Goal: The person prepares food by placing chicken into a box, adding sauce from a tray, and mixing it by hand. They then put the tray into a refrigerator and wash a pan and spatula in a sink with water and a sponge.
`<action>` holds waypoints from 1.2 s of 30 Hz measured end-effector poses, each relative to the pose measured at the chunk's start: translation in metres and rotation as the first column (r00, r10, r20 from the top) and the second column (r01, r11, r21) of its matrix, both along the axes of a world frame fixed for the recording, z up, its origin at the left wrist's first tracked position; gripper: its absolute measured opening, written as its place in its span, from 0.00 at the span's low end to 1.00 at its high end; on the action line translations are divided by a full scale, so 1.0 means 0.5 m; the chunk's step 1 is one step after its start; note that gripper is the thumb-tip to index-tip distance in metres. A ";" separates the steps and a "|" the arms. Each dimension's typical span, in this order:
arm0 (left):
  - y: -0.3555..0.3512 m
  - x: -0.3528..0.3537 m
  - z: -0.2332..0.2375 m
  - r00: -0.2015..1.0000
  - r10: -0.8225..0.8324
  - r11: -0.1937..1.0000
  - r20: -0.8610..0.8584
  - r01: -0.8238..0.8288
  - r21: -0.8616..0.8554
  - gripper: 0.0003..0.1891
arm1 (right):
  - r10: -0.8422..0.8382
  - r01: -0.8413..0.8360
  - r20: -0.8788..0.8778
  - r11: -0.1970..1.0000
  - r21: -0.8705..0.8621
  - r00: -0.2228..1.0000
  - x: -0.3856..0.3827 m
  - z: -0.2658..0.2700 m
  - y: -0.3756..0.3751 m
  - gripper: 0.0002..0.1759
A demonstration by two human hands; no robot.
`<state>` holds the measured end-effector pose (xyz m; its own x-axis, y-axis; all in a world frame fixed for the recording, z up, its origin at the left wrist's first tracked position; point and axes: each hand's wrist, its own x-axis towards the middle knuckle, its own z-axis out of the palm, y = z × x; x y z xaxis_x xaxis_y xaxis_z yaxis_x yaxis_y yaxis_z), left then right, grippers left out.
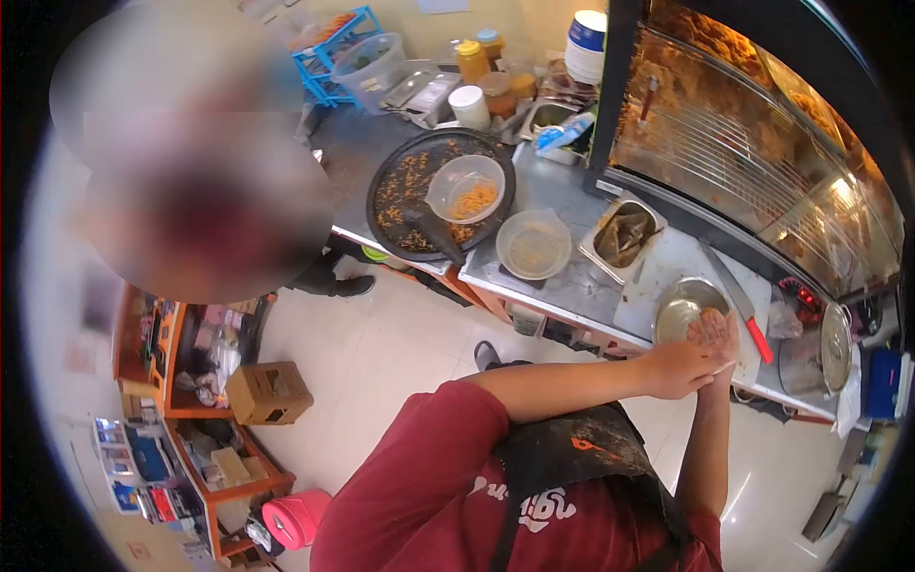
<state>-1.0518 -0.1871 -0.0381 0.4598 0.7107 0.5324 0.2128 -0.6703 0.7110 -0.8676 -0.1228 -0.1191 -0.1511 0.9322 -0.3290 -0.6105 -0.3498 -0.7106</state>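
Note:
My left hand is closed and reaches across to my right hand, its fingers bent against the right wrist and palm. Both hands meet at the near rim of a round metal bowl. Something thin, clear and shiny, like plastic, shows around my right hand, with a reddish-brown mass at its fingers over the bowl. I cannot tell what the left fingers pinch. The bowl stands on a white cutting board. Right of it lies a long knife with a red handle.
A glass food warmer stands behind the board. To the left are a metal pan, a clear plastic bowl and a dark stone mortar with a pestle. A lidded metal pot stands right. Another person is at left.

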 end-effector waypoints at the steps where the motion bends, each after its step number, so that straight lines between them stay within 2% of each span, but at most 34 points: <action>1: -0.002 -0.016 0.004 0.997 -0.052 0.997 -0.055 0.049 -0.052 0.21 | 0.000 0.000 0.007 1.000 0.001 1.000 -0.005 0.000 -0.003 0.33; 2: -0.004 -0.029 0.009 0.989 -0.107 0.990 -0.106 0.095 -0.108 0.27 | -0.001 0.000 0.014 1.000 0.001 1.000 -0.010 0.000 -0.007 0.34; 5: -0.008 -0.063 0.022 0.966 -0.204 0.968 -0.158 0.176 -0.177 0.21 | 0.028 -0.028 -0.001 0.999 -0.015 1.000 -0.038 0.018 -0.010 0.36; 8: -0.026 -0.095 0.034 0.982 -0.145 0.949 -0.123 0.103 -0.299 0.15 | -0.018 0.028 0.083 0.992 -0.124 0.996 -0.106 0.090 -0.041 0.35; 10: -0.044 -0.140 0.083 0.962 -0.188 0.909 -0.197 0.094 -0.405 0.13 | -0.090 0.114 0.143 0.978 -0.175 0.986 -0.157 0.147 -0.063 0.34; 11: -0.051 -0.161 0.101 0.949 -0.212 0.885 -0.233 0.085 -0.457 0.12 | -0.065 0.073 0.064 0.990 -0.124 0.996 -0.153 0.133 -0.060 0.34; 13: -0.067 -0.182 0.066 0.963 -0.139 0.887 -0.233 0.017 -0.462 0.12 | -0.004 0.002 -0.087 1.000 -0.018 0.996 -0.129 0.092 -0.066 0.33; 14: -0.074 -0.194 0.038 0.967 -0.103 0.886 -0.232 -0.017 -0.464 0.13 | -0.115 0.114 -0.073 0.993 -0.017 0.991 -0.146 0.098 -0.075 0.31; 17: -0.115 -0.276 -0.059 0.988 0.130 0.911 -0.078 -0.150 -0.385 0.15 | 0.115 -0.074 -0.265 0.984 0.161 0.957 -0.136 0.080 -0.082 0.29; 19: -0.162 -0.386 -0.032 0.936 0.095 0.621 -0.338 -0.322 -0.715 0.22 | 0.029 -0.022 -0.201 0.999 0.040 0.979 -0.149 0.112 -0.110 0.27; 21: -0.252 -0.483 -0.166 0.860 0.329 0.596 -0.391 -0.510 -0.620 0.28 | 0.012 -0.017 -0.121 0.999 -0.036 0.993 -0.162 0.139 -0.130 0.27; 22: -0.306 -0.536 -0.159 0.810 0.362 0.364 -0.462 -0.579 -0.730 0.30 | 0.062 -0.061 -0.035 0.998 0.028 0.997 -0.151 0.134 -0.143 0.25; 23: -0.383 -0.594 -0.286 0.720 0.402 0.353 -0.565 -0.691 -0.630 0.31 | 0.090 -0.090 -0.005 0.995 0.041 0.996 -0.155 0.136 -0.156 0.24; 24: -0.448 -0.637 -0.258 0.644 0.419 0.148 -0.640 -0.744 -0.651 0.33 | 0.115 -0.116 0.026 0.992 0.052 0.993 -0.162 0.147 -0.170 0.23; 25: -0.548 -0.695 -0.380 0.611 0.244 0.085 -0.753 -0.787 -0.611 0.25 | 0.136 -0.140 0.059 0.988 0.061 0.989 -0.173 0.163 -0.186 0.23; 26: -0.678 -0.712 -0.445 0.558 0.551 0.151 -0.620 -0.798 -0.583 0.39 | 0.166 -0.168 0.066 0.985 0.029 0.984 -0.191 0.188 -0.206 0.21; 27: -0.792 -0.739 -0.522 0.572 0.248 0.059 -0.782 -0.815 -0.577 0.40 | 0.208 -0.212 0.100 0.977 0.036 0.973 -0.211 0.205 -0.226 0.20; 28: -0.893 -0.745 -0.554 0.600 0.098 -0.049 -0.794 -0.794 -0.606 0.40 | 0.248 -0.256 0.134 0.966 0.044 0.960 -0.231 0.219 -0.249 0.20; 29: -0.983 -0.732 -0.556 0.641 0.079 -0.226 -0.763 -0.734 -0.640 0.40 | 0.288 -0.300 0.167 0.952 0.052 0.943 -0.248 0.224 -0.270 0.20; 30: -1.062 -0.722 -0.553 0.675 0.102 -0.395 -0.731 -0.647 -0.652 0.39 | 0.409 -0.429 0.164 0.896 0.117 0.898 -0.258 0.203 -0.280 0.21; 32: -1.179 -0.688 -0.540 0.678 0.279 -0.627 -0.680 -0.408 -0.664 0.39 | 0.488 -0.500 0.181 0.866 0.022 0.854 -0.308 0.160 -0.319 0.22; 33: -1.220 -0.677 -0.539 0.652 0.368 -0.685 -0.663 -0.292 -0.668 0.38 | 0.528 -0.533 0.183 0.846 -0.029 0.829 -0.340 0.132 -0.343 0.23; 34: -1.248 -0.671 -0.533 0.611 0.463 -0.713 -0.642 -0.174 -0.679 0.38 | 0.523 -0.509 0.262 0.852 -0.127 0.811 -0.371 0.085 -0.375 0.24; 36: -1.274 -0.684 -0.518 0.509 0.617 -0.704 -0.600 0.016 -0.710 0.38 | 0.528 -0.429 0.243 0.828 -0.362 0.814 -0.430 -0.009 -0.429 0.23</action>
